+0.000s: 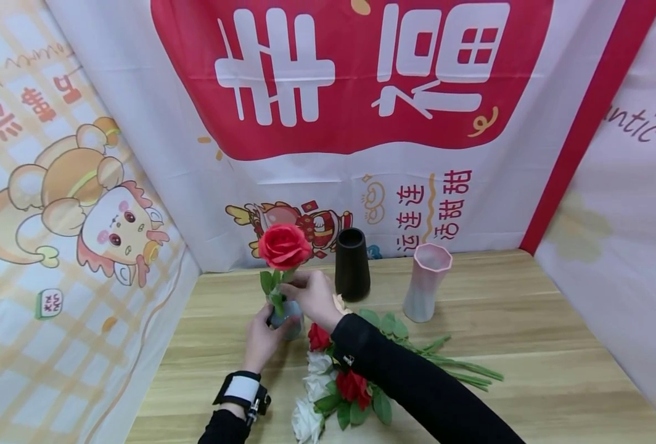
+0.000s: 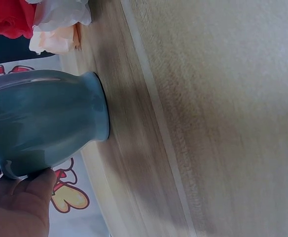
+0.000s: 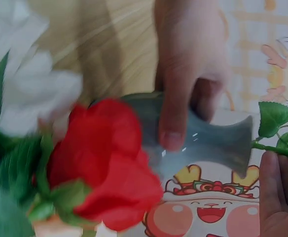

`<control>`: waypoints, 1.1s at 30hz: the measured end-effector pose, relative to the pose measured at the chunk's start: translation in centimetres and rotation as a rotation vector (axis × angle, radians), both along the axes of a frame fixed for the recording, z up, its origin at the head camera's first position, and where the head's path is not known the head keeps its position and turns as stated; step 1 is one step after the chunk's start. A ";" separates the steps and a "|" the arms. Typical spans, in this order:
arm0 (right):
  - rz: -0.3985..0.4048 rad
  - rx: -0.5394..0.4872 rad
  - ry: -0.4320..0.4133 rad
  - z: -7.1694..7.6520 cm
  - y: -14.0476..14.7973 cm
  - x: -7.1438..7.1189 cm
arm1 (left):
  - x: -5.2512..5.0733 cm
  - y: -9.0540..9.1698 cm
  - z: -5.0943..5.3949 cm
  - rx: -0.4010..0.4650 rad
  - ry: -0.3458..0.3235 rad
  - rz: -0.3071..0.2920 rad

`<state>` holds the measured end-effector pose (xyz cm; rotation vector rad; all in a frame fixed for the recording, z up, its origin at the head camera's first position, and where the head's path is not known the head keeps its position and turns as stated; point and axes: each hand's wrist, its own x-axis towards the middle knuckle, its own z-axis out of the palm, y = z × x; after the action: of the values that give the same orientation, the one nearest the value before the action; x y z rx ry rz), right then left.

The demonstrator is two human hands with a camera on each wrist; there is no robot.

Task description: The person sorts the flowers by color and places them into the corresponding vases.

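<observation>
A small blue-grey vase stands on the table, and my left hand grips it, thumb on one side and fingers on the other. In the left wrist view the glossy vase rests with its foot on the wood. Above its mouth rises a red rose with green leaves. My right hand pinches the rose's stem just over the vase. In the right wrist view the stem meets the vase's flared mouth; how deep it reaches is hidden.
Right of the vase lie several loose flowers, with white roses, red roses and green stems. Behind them stand a black vase and a pink-white vase. Printed cloth hangs at the table's back and sides.
</observation>
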<state>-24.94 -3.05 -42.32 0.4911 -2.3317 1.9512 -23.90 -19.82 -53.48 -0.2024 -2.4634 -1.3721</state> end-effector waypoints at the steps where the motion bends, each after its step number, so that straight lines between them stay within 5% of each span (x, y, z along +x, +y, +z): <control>1: -0.012 0.045 0.018 0.0 -0.1 -0.1 | 0.0 0.0 0.0 0.005 -0.001 -0.002; 6: -0.067 0.138 0.056 -0.2 -0.6 -0.7 | 0.1 0.0 -0.1 0.020 -0.009 0.005; 16: 0.036 -0.141 -0.208 -0.3 -0.6 -0.4 | 0.2 0.0 0.2 0.005 -0.092 0.025; 22: 0.054 -0.139 -0.181 -0.8 -0.4 -0.4 | 0.0 -0.1 0.3 -0.016 -0.097 0.006; 33: -0.082 -0.099 -0.187 -0.9 0.8 -0.7 | -0.1 0.0 0.1 -0.030 -0.064 0.029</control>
<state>-25.61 -2.26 -43.17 0.2110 -2.3019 2.1453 -23.97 -19.83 -53.43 -0.1309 -2.5297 -1.3501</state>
